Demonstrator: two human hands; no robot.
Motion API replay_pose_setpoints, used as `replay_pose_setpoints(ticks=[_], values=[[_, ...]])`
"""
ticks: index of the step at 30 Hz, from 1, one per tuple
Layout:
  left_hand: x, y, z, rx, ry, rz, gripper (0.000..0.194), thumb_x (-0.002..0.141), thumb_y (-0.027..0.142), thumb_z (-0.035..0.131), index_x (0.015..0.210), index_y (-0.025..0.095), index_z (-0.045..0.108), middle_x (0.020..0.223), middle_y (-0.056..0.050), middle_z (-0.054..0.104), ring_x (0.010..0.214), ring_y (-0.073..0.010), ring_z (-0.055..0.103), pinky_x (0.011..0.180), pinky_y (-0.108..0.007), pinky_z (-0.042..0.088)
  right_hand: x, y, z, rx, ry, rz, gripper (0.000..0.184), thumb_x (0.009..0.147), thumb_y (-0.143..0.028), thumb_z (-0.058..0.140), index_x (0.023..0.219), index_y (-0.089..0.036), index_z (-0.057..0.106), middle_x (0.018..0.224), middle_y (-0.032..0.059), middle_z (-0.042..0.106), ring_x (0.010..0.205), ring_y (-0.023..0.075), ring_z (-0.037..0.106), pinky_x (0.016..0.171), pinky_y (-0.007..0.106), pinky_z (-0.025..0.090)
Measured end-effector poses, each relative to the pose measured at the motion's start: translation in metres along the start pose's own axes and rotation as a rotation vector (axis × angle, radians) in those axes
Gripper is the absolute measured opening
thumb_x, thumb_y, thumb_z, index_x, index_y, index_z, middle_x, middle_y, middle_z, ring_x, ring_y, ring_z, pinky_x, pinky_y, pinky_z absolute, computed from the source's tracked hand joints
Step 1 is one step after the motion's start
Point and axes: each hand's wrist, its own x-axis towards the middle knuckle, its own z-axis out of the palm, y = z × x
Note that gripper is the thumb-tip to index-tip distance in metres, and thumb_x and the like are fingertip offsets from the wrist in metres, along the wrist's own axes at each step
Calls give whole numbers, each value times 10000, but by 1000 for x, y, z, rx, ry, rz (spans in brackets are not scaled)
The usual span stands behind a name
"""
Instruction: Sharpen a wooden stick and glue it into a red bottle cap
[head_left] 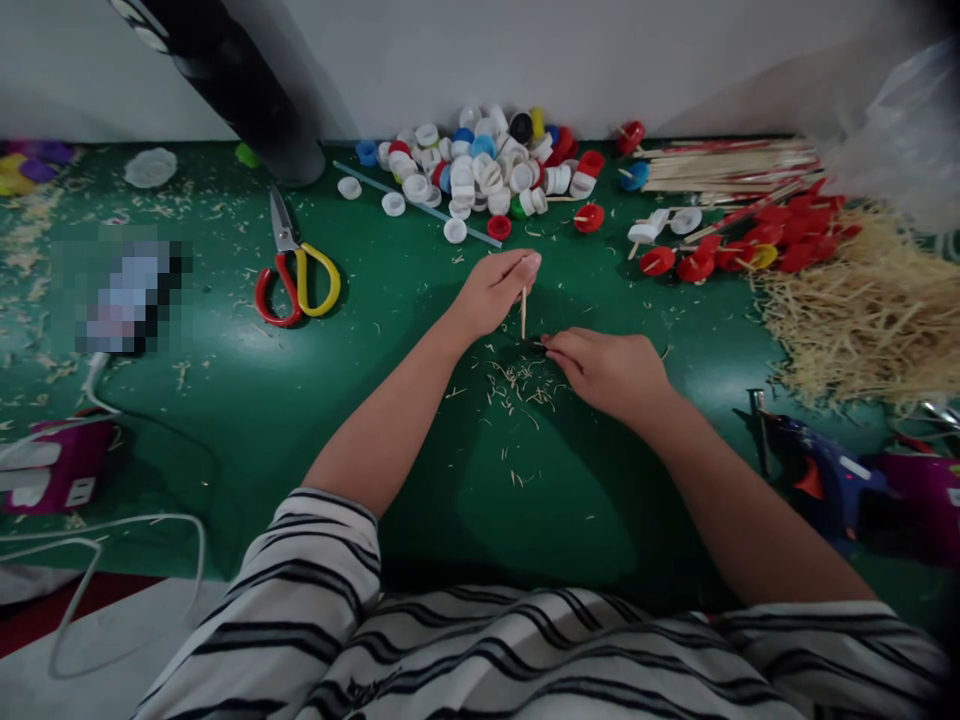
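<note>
My left hand [496,292] is closed around a thin wooden stick [523,315], whose lower end points down toward the table and me. To the right, my right hand [616,372] pinches a small dark blade-like tool [535,345]; most of it is hidden by the fingers. The tool's tip lies close to the stick's lower end, though I cannot tell whether they touch. Thin curled wood shavings [517,382] are scattered on the green table [480,530] just below both hands.
Bottle caps [487,175] are heaped at the back. Scissors [292,260], a phone [127,295] and a cable lie left. Wooden sticks [720,170], red caps on sticks [802,230], a pile of wood strips [862,310] and a glue gun [825,470] are right.
</note>
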Motion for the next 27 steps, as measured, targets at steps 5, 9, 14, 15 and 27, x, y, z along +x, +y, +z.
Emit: replay_pose_setpoints(ticks=[5, 9, 14, 15, 27], values=[[1, 0, 0, 33, 5, -7, 675, 1027, 805, 366, 686, 230, 459, 618, 10, 461, 584, -140, 429, 609, -322, 357, 4, 1, 3, 14, 96, 16, 433, 1131, -401, 405, 1286, -275, 789, 1171, 51, 840, 877, 215, 736, 577, 334, 271], [1, 2, 0, 47, 14, -5, 685, 1020, 820, 355, 684, 231, 454, 618, 9, 466, 589, -139, 433, 607, -325, 363, 6, 1, 0, 29, 90, 14, 413, 1117, -368, 420, 1254, -266, 796, 1197, 46, 841, 917, 224, 751, 578, 332, 301], [2, 3, 0, 49, 18, -13, 710, 1003, 849, 336, 666, 232, 434, 601, 16, 456, 559, -130, 413, 590, -326, 362, 5, 0, -2, 53, 56, -3, 369, 1099, -333, 458, 1248, -258, 787, 1255, 47, 831, 958, 229, 761, 585, 327, 344], [2, 3, 0, 46, 14, -16, 713, 1001, 852, 332, 664, 232, 433, 595, 18, 451, 553, -128, 407, 586, -326, 363, 5, 0, -2, 56, 51, 0, 365, 1098, -327, 461, 1252, -259, 784, 1258, 49, 829, 960, 229, 761, 586, 324, 348], [2, 1, 2, -33, 28, -39, 715, 999, 841, 392, 642, 226, 459, 573, 27, 435, 541, -112, 396, 560, -305, 347, 2, 3, 3, 73, 59, -6, 351, 1097, -347, 465, 1238, -269, 776, 1258, 30, 830, 950, 225, 759, 580, 310, 333]])
